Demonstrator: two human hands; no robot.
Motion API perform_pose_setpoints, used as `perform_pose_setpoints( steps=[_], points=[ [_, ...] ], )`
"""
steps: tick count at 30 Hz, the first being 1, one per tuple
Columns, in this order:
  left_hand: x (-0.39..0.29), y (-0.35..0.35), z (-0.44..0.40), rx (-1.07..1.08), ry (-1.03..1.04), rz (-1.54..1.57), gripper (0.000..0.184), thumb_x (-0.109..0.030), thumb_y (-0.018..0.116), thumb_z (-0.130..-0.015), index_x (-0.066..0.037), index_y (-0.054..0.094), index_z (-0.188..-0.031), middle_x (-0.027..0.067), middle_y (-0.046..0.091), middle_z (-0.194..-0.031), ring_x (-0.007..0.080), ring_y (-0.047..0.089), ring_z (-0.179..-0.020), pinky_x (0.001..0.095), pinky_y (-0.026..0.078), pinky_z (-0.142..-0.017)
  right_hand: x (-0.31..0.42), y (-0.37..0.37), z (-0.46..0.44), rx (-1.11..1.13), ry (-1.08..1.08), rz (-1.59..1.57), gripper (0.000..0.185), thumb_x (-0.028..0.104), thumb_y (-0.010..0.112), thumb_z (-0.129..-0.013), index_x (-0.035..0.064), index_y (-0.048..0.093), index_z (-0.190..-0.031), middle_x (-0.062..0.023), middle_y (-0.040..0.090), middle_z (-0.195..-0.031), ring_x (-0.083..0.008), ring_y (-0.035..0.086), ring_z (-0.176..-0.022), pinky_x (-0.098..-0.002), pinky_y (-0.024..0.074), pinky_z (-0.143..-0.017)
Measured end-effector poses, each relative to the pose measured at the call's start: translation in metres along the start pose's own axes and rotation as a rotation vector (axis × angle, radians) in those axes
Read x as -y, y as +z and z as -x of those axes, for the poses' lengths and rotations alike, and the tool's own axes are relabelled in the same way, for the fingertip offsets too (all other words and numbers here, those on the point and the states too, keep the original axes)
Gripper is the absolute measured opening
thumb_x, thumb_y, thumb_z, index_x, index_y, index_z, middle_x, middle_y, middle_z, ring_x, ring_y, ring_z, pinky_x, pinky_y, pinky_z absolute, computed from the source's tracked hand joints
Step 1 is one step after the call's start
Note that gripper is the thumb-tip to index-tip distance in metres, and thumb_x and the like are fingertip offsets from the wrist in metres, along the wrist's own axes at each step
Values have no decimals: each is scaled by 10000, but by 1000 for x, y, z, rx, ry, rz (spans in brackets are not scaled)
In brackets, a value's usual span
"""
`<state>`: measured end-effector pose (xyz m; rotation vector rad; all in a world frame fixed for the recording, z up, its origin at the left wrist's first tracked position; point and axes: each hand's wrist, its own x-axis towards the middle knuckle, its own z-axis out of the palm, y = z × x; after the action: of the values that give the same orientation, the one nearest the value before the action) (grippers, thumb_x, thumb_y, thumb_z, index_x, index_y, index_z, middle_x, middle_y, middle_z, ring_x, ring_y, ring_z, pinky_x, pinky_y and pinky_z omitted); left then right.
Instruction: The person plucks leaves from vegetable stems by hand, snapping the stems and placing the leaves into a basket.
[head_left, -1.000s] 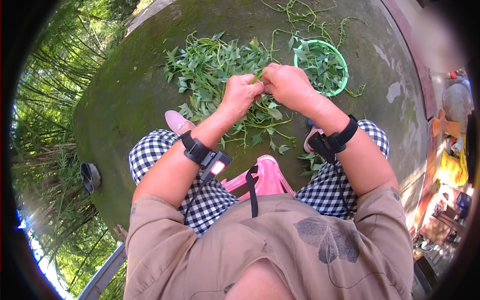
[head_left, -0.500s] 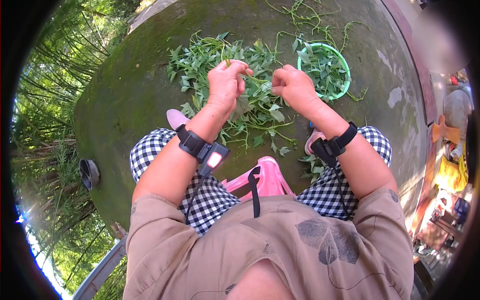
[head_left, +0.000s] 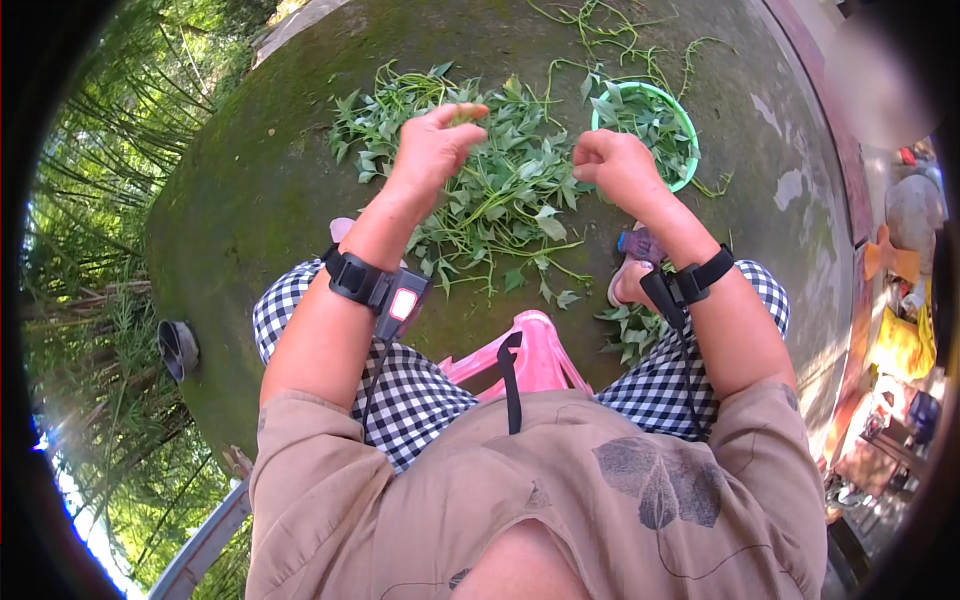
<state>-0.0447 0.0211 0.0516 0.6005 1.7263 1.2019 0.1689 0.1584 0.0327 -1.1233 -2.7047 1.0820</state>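
Note:
A heap of leafy green stems (head_left: 500, 190) lies on the mossy ground. Over its upper left part my left hand (head_left: 435, 145) is raised, index finger and thumb spread apart with nothing visibly held. My right hand (head_left: 617, 165) hovers between the heap and a green-rimmed basket (head_left: 690, 150), its fingers curled inward; whatever they hold, if anything, is hidden. Picked leaves (head_left: 645, 115) fill the basket, whose lower left part is behind the right hand. The two hands are well apart.
Long bare vines (head_left: 625, 40) trail above the basket. A few leaves (head_left: 632, 335) lie by the right foot. A pink plastic stool (head_left: 535, 350) stands between the knees. A dark pot (head_left: 178, 350) sits at the left edge, and a yellow bag (head_left: 903, 343) is at the right.
My hands were together on a green stem, then parted. The left hand has moved left and opened, and the stem no longer shows in it. The right hand has moved right toward the basket.

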Motion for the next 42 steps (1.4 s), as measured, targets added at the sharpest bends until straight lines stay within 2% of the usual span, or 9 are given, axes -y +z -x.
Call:
perform_pose_setpoints(
  steps=[6,12,15,18,24,34,38,40,42],
  points=[
    [11,25,11,336,-113,15,288,-172,676,-862,-82,679,-1136,-93,492,-617,-4,345,-465,178,229,-408,20,6,6,-26,-270,-51,120,143,700,-741,83,652,-834,-81,656,-810,-285,641,-787,-388,501,-687],
    [13,29,12,355,-196,100,118,-170,680,-859,-63,645,-892,-33,534,-617,14,368,-429,191,225,-372,21,11,7,-46,-360,-145,154,68,718,-734,25,632,-854,-98,654,-785,-209,654,-706,-314,503,-644],
    [17,30,12,361,-206,145,101,-148,667,-855,-55,633,-877,-24,527,-617,21,363,-423,196,225,-371,22,15,8,3,-296,-226,142,45,709,-741,17,632,-857,-108,671,-807,-177,653,-709,-297,503,-639],
    [18,32,14,357,-218,181,87,-129,652,-848,-50,614,-847,-17,515,-611,28,358,-416,202,224,-370,23,20,9,29,-227,-353,169,112,725,-735,31,642,-859,-124,678,-786,-236,653,-712,-337,503,-667],
    [20,30,14,318,-246,201,79,-118,629,-829,-47,599,-813,-10,494,-595,41,346,-409,215,219,-374,19,23,8,45,-124,-688,117,55,697,-770,21,641,-867,-12,640,-737,-78,572,-701,-261,484,-662],
    [44,20,7,252,-306,204,59,-89,597,-806,-53,583,-762,-4,472,-586,57,322,-402,232,201,-371,-11,-26,-3,-194,13,-906,52,28,645,-835,42,629,-882,-2,644,-755,-78,603,-675,-211,459,-593],
    [54,15,4,312,-367,331,68,-105,573,-827,-53,572,-782,5,490,-599,62,326,-402,228,214,-366,-67,-54,-10,-412,77,-734,147,67,689,-817,34,649,-955,-45,681,-790,-117,647,-698,-229,490,-617],
    [51,15,5,342,-442,471,81,-120,554,-847,-55,555,-799,13,503,-618,70,342,-405,230,231,-361,-79,-63,-9,-663,249,-414,294,86,724,-774,8,654,-1048,-81,702,-850,-151,666,-766,-279,523,-687],
    [52,14,3,398,-477,628,93,-133,535,-869,-57,538,-816,17,508,-638,80,361,-416,231,252,-362,-101,-59,-12,-640,348,-138,401,102,743,-742,7,648,-1119,-97,709,-895,-159,668,-821,-308,527,-740]
  ],
)
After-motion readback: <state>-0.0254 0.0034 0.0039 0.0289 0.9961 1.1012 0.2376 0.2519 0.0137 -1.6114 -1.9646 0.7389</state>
